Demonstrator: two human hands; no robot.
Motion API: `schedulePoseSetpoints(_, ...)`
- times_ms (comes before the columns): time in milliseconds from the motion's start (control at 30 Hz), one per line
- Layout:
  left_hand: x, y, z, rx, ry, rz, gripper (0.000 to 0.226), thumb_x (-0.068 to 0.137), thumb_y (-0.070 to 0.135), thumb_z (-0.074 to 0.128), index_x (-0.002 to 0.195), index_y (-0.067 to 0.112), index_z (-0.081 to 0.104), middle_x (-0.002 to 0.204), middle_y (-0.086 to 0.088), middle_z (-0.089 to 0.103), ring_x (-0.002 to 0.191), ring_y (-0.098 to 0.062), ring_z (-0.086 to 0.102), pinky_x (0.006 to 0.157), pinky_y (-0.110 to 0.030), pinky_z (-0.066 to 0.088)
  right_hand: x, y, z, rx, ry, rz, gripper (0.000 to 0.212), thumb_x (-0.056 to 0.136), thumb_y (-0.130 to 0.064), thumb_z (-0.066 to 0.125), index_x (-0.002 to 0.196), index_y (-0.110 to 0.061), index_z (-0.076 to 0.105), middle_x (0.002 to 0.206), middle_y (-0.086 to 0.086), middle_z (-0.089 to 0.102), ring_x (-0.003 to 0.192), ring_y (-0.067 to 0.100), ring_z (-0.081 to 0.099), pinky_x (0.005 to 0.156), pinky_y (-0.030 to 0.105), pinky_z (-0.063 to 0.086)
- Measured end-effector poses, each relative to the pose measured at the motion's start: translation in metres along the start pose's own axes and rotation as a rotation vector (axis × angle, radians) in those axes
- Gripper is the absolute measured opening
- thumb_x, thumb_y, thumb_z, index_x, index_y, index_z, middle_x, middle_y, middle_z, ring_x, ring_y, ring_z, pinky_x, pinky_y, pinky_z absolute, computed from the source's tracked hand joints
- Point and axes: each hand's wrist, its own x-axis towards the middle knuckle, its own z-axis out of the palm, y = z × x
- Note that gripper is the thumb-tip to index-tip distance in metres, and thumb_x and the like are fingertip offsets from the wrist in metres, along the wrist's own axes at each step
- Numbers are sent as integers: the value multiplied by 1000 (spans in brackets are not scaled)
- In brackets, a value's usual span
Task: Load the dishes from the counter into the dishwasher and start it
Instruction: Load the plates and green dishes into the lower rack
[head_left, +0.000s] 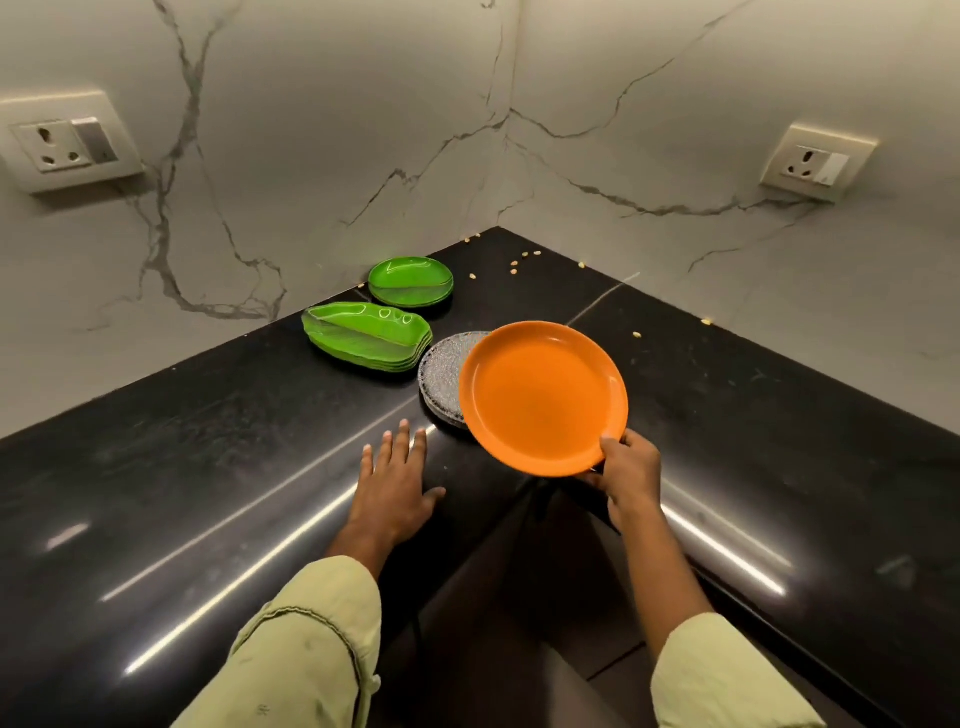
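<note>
Orange plate (543, 397) tilts in the right hand's (631, 467) rim pinch, lifted for carrying; left hand (395, 488) rests flat, bracing on table (208, 467).

Just one camera looks at this place, and it sits on the person's head. It looks forward and down into a corner where two white walls meet. The black desk (208, 467) fills the lower half of the frame and bends around the person. The view is very wide, so one wall plug (67, 143) shows at the upper left and another plug (818, 163) at the upper right. The camera is close. Both sleeves come in from the bottom edge, and the left hand (395, 486) and right hand (631, 475) sit near the middle, with the orange plate (543, 397) just above them.
</note>
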Motion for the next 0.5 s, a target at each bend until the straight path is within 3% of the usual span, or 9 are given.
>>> schedulePoseSetpoints(67,-23,8,-1,27,17,31,87,98,50,49,159,16,-4,166,-9,-10,153,-29,-7,123,-48,-1,-18,12,-16,1,-9,12,21,101,-11,47,87,-12,62,85,12,64,75,23,63,68,47,60)
schedulePoseSetpoints(200,-69,22,5,95,17,66,86,99,51,47,158,16,-4,165,-11,-11,153,-30,-7,121,-48,-1,-56,40,-49,33,-27,41,24,100,-9,47,83,-17,62,82,10,66,78,26,63,74,54,58)
schedulePoseSetpoints(267,-97,29,11,119,1,79,85,100,51,45,158,16,-6,165,-10,-12,152,-30,-8,121,-48,-3,-81,53,-67,38,-19,50,25,101,-9,46,83,-17,62,80,8,65,74,23,62,66,45,57)
schedulePoseSetpoints(367,-141,36,18,128,-26,102,82,101,49,42,158,17,-8,165,-9,-13,152,-28,-11,121,-47,-5,-115,69,-89,42,0,45,24,103,-10,46,84,-12,60,74,6,60,64,16,56,50,29,44)
schedulePoseSetpoints(500,-197,35,22,138,-53,108,81,101,50,41,158,18,-8,165,-8,-14,151,-27,-13,123,-48,-4,-161,91,-116,23,22,65,26,103,-12,46,81,-15,60,71,5,60,60,16,55,47,27,43)
